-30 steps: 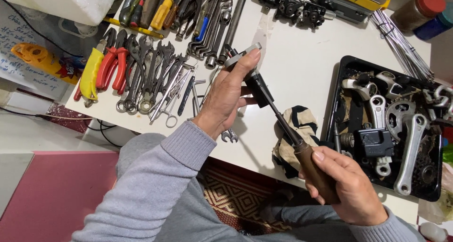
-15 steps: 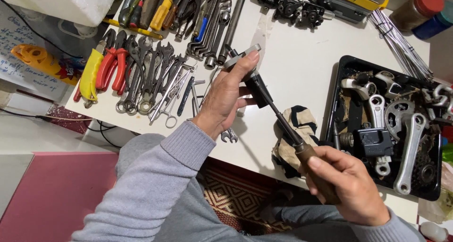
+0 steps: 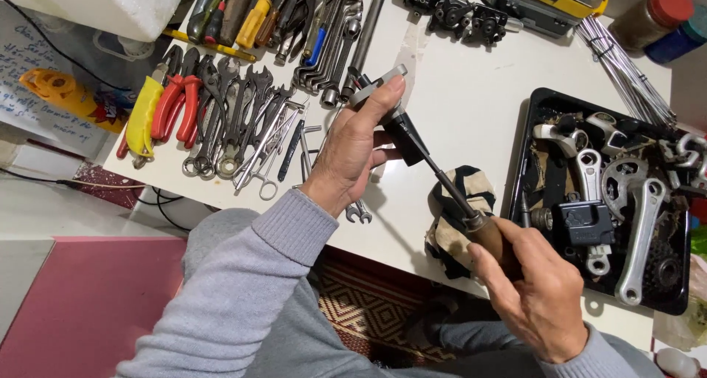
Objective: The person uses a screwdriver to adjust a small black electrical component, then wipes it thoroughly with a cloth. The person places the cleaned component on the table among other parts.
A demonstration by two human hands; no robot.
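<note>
A small dark metal part [image 3: 390,116] with a grey lever-like end is held above the white table [image 3: 471,120] in the left hand [image 3: 352,153], whose grip is closed around it, the thumb being pressed along its upper edge and the fingers being wrapped beneath. A screwdriver [image 3: 460,208] with a brown wooden handle is held in the right hand [image 3: 541,297]; the grip of that hand is closed around the handle, and the dark shaft is slanted up and to the left so that its tip is set against the held part. Just beneath the shaft, a crumpled black-and-cream rag [image 3: 460,227] is seen lying at the near edge of the table. To the right, well apart from the left hand, a black tray [image 3: 524,138] is filled with silver crank arms, chainrings and other bicycle parts, a black boxy piece among them. To the left of the left hand, a row of spanners [image 3: 239,120] and pliers with red and yellow handles [image 3: 166,113] is laid out, and a small open-ended spanner [image 3: 359,212] is found near the wrist. Further tools with coloured handles are lined up along the far edge, beside a bundle of thin metal spokes [image 3: 626,68] at the upper right. Both arms are covered by grey sleeves [image 3: 250,289].
</note>
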